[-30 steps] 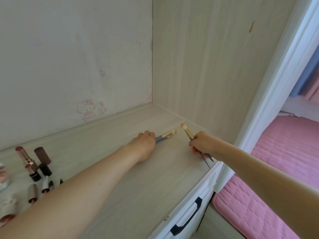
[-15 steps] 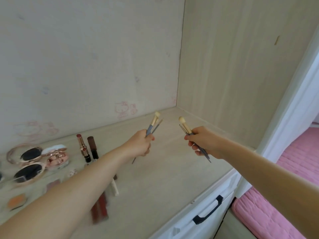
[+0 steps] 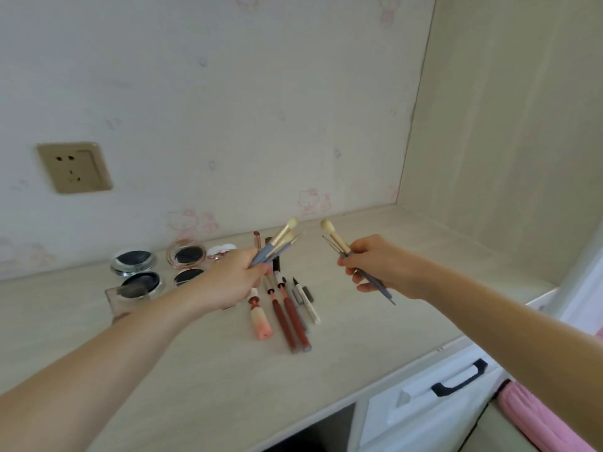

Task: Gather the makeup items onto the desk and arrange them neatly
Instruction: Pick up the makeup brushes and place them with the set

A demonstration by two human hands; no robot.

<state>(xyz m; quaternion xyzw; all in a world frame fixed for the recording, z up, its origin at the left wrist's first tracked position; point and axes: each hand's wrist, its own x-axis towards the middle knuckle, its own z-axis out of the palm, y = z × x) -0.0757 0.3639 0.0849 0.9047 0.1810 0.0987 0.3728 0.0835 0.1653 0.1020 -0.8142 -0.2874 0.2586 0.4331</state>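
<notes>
Near the frame's centre, a bunch of brushes (image 3: pixel 279 243) is gripped by the left hand (image 3: pixel 228 282); further brushes (image 3: pixel 336 241) are gripped by the right hand (image 3: pixel 375 262) above the worktop (image 3: pixel 408 314).

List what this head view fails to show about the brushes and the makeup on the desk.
- Brushes in the left hand: exact count unclear; fingers cover the handles, tips overlap and blur.
- Thin tools beside the brush in the right hand: too thin to identify.
- Clear box: partly hidden by the left forearm.
- Lipstick behind the left hand's brushes: lower part covered.
- Pens: labels too small.
</notes>
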